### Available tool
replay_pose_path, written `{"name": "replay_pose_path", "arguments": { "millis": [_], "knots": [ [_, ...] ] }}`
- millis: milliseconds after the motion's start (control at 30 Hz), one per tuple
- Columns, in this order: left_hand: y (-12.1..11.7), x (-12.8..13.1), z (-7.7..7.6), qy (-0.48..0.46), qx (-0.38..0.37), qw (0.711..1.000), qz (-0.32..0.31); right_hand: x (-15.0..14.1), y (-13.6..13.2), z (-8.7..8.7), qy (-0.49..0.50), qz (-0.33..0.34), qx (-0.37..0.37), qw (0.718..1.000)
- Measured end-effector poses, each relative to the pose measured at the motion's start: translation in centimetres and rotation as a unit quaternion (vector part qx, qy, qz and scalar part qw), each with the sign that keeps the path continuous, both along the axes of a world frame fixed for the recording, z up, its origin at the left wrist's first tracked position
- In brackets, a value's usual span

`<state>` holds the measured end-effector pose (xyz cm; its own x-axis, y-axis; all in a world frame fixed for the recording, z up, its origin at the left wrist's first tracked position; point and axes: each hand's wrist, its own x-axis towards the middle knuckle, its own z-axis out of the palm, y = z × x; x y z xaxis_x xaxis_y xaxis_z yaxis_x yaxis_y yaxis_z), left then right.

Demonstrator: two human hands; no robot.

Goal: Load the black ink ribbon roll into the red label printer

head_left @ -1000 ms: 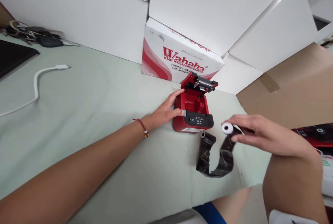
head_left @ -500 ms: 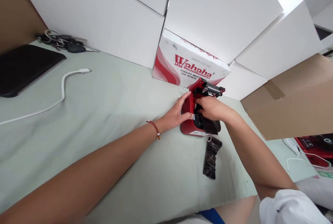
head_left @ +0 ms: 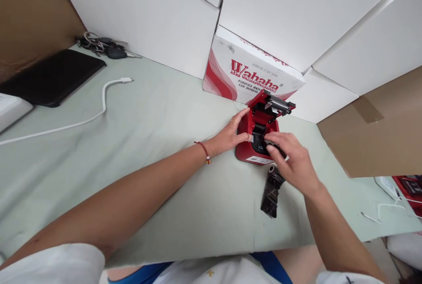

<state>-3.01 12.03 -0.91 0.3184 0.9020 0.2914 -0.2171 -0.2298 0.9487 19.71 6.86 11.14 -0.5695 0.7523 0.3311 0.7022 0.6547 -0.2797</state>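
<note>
A small red label printer [head_left: 242, 154] stands with its lid [head_left: 260, 99] raised, its black inside showing. My left hand [head_left: 231, 136] grips the printer's left side, the thumb over the near rim and the fingers along the far edge. Over the printer's right front, my right hand [head_left: 295, 161] is closed in a pinch on a strip of black ribbon [head_left: 279, 150], which runs to the opening. Part of that strip is hidden behind my fingers. A loose roll of crumpled black ribbon [head_left: 272, 194] lies on the cloth just in front of the printer.
Behind the printer stands a Wahaha water carton [head_left: 250, 68] against stacked white boxes [head_left: 263, 11]. At the left are keys [head_left: 102, 46], a black tablet-like slab [head_left: 59, 77] and a white cable [head_left: 102, 103]. A brown cardboard box [head_left: 372, 125] is at the right.
My right hand has drawn back out of the printer toward me, with the black ribbon strip in its fingers, uncovering the inside. My left hand keeps its hold. The view has shifted slightly.
</note>
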Motion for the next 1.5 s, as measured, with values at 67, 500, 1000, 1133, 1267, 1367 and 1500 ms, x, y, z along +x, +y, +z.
{"name": "replay_pose_path", "arguments": {
  "millis": [67,500,1000,1133,1267,1367,1500],
  "knots": [
    [-0.1,0.0,0.0,-0.008,0.0,1.0,-0.001,0.2,-2.3,-2.3,0.011,0.004,0.059,0.998],
    [2.7,-0.6,5.8,0.064,0.048,0.975,0.208,-1.5,-3.9,-8.5,0.066,-0.026,0.182,0.981],
    [-0.5,0.1,6.3,0.076,0.085,0.98,0.16,-1.7,-4.3,-7.4,0.115,-0.014,0.18,0.977],
    [-1.4,0.2,4.9,0.117,0.11,0.973,0.168,-1.5,-4.6,-7.2,0.122,-0.015,0.164,0.979],
    [-1.5,-0.2,4.6,0.193,0.202,0.947,0.16,-1.4,-4.8,-7.3,0.117,-0.022,0.151,0.981],
    [-1.6,-0.6,4.5,0.209,0.224,0.94,0.153,-1.5,-4.7,-7.7,0.123,-0.032,0.167,0.978],
    [-1.6,-0.6,4.3,0.223,0.233,0.939,0.116,-1.4,-4.5,-7.9,0.123,-0.033,0.184,0.975]
  ]
}}
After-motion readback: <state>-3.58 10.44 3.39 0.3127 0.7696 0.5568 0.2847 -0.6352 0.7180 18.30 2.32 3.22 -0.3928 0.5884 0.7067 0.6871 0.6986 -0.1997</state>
